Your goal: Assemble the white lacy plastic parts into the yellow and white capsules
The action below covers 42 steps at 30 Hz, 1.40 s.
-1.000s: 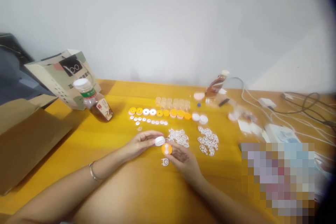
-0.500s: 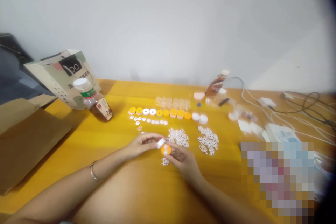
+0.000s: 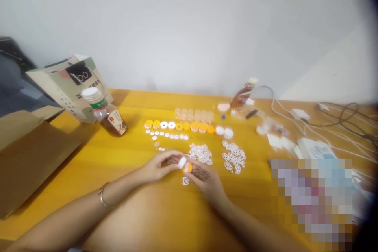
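— What do we have in our hands?

— Our left hand (image 3: 158, 167) pinches a small white cap (image 3: 182, 162) between thumb and fingertips, tilted on its edge. Our right hand (image 3: 206, 179) pinches a small orange disc (image 3: 188, 167) at its fingertips, the other fingers curled loosely under. Cap and disc touch each other, held just above the yellow table (image 3: 141, 204) near the middle of the scene.

— And right below them?

— A single white cut-out piece (image 3: 186, 181) lies flat on the table, just on the near side of our fingertips.

— What sits farther away?

— Just beyond our hands there are two heaps of white cut-out pieces (image 3: 201, 153), one straight ahead and one to the right. Farther still runs a row of orange and white discs (image 3: 180, 126), with a line of tiny white rings (image 3: 168, 136) on its near side and a cluster of clear little cups (image 3: 195, 115) on its far side.

— And at the edges?

— On the far left a bottle (image 3: 103, 112) of brown liquid leans beside a paper bag (image 3: 69, 84), with a cardboard box (image 3: 26, 157) nearer to us. On the right, white cables (image 3: 283, 116) trail across the table.
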Available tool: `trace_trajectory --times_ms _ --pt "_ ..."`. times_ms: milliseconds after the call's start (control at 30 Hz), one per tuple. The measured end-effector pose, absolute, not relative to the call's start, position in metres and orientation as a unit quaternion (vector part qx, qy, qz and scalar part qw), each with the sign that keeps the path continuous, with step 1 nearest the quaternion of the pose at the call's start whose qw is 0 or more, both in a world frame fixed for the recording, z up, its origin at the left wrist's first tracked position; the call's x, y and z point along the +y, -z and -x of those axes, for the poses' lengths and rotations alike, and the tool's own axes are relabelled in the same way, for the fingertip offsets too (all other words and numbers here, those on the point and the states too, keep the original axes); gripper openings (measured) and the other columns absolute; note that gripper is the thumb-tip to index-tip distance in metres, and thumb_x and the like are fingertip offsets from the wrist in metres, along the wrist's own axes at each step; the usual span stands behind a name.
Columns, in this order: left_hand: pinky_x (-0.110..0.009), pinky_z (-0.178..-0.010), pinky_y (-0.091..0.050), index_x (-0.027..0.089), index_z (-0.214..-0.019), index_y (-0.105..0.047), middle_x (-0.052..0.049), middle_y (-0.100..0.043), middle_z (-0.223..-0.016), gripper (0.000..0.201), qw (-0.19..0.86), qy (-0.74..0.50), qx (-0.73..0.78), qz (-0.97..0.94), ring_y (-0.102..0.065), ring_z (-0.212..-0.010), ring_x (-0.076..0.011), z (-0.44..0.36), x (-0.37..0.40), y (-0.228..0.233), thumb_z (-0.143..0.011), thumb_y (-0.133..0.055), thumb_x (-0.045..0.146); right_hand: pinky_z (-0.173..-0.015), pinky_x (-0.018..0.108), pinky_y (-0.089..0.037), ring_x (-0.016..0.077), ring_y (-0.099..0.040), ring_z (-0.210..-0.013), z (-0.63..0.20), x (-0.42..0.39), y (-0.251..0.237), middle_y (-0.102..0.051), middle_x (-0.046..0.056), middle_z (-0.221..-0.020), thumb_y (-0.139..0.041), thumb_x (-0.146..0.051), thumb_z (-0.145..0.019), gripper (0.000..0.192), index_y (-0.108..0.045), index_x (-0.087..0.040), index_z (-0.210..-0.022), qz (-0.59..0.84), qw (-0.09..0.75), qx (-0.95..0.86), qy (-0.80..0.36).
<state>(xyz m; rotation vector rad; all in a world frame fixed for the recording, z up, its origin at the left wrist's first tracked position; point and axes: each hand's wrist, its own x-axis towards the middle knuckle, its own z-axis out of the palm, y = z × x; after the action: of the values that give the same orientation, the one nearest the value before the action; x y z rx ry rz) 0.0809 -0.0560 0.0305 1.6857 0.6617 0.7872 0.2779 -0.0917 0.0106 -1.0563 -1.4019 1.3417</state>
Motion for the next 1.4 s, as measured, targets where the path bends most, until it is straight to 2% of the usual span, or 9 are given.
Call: trace_trajectory --times_ms 167,300,600,833,1067,1200,1400 --pt "-0.034 -0.088 -0.043 0.019 -0.117 -0.051 -0.009 -0.057 -0.109 0.032 0.376 -0.304 0.302 -0.821 -0.053 -0.099 -0.018 -0.084 -0.065 -0.039 -0.085 -0.051 0.023 -0.081 0.036 -0.054 0.0196 -0.067 -0.082 -0.278 -0.093 -0.008 -0.071 0.002 -0.088 -0.067 -0.026 -0.071 0.036 -0.061 -0.022 -0.105 0.431 0.43 -0.584 -0.537" --pt "-0.034 -0.089 -0.042 0.02 -0.122 -0.047 -0.01 -0.055 -0.111 0.034 0.333 -0.275 0.291 -0.854 -0.051 -0.101 -0.0181 -0.084 -0.068 -0.045 -0.087 -0.047 0.022 -0.082 0.036 -0.053 0.0189 -0.067 -0.082 -0.278 -0.093 -0.007 -0.071 0.003 -0.088 -0.067 -0.024 -0.071 0.036 -0.06 -0.022 -0.106 0.428 0.429 -0.584 -0.54" --pt "-0.029 -0.084 -0.045 0.021 -0.124 -0.045 -0.009 -0.056 -0.105 0.036 0.283 -0.257 0.291 -0.877 -0.053 -0.095 -0.0164 -0.082 -0.07 -0.041 -0.089 -0.044 0.023 -0.074 0.031 -0.055 0.0159 -0.067 -0.074 -0.278 -0.093 -0.005 -0.069 -0.001 -0.077 -0.069 -0.022 -0.07 0.036 -0.054 -0.023 -0.102 0.4 0.441 -0.573 -0.563" --pt "-0.029 -0.082 -0.046 0.02 -0.126 -0.043 -0.009 -0.057 -0.104 0.037 0.28 -0.255 0.291 -0.879 -0.054 -0.093 -0.0165 -0.083 -0.072 -0.041 -0.089 -0.043 0.024 -0.073 0.032 -0.055 0.016 -0.066 -0.074 -0.277 -0.096 -0.01 -0.068 0.0 -0.077 -0.07 -0.027 -0.07 0.03 -0.053 -0.022 -0.094 0.406 0.444 -0.575 -0.554" --pt "-0.03 -0.081 -0.046 0.02 -0.126 -0.044 -0.01 -0.057 -0.103 0.039 0.282 -0.278 0.278 -0.875 -0.055 -0.092 -0.0171 -0.083 -0.072 -0.04 -0.087 -0.047 0.024 -0.076 0.034 -0.055 0.0167 -0.066 -0.076 -0.278 -0.097 -0.009 -0.067 0.002 -0.079 -0.066 -0.027 -0.073 0.029 -0.051 -0.023 -0.097 0.395 0.442 -0.603 -0.534" --pt "-0.028 -0.079 -0.047 0.018 -0.124 -0.046 -0.01 -0.058 -0.101 0.041 0.271 -0.305 0.27 -0.872 -0.056 -0.091 -0.0167 -0.083 -0.072 -0.039 -0.084 -0.051 0.024 -0.078 0.033 -0.054 0.0169 -0.065 -0.079 -0.279 -0.098 -0.009 -0.065 0.002 -0.082 -0.064 -0.025 -0.076 0.035 -0.047 -0.025 -0.107 0.375 0.457 -0.626 -0.508" --pt "-0.029 -0.083 -0.047 0.018 -0.118 -0.05 -0.009 -0.062 -0.102 0.041 0.281 -0.358 0.281 -0.845 -0.058 -0.093 -0.0171 -0.086 -0.073 -0.032 -0.079 -0.059 0.025 -0.077 0.032 -0.054 0.018 -0.065 -0.081 -0.28 -0.1 -0.009 -0.065 0.004 -0.089 -0.062 -0.026 -0.077 0.02 -0.056 -0.024 -0.096 0.38 0.446 -0.642 -0.494"
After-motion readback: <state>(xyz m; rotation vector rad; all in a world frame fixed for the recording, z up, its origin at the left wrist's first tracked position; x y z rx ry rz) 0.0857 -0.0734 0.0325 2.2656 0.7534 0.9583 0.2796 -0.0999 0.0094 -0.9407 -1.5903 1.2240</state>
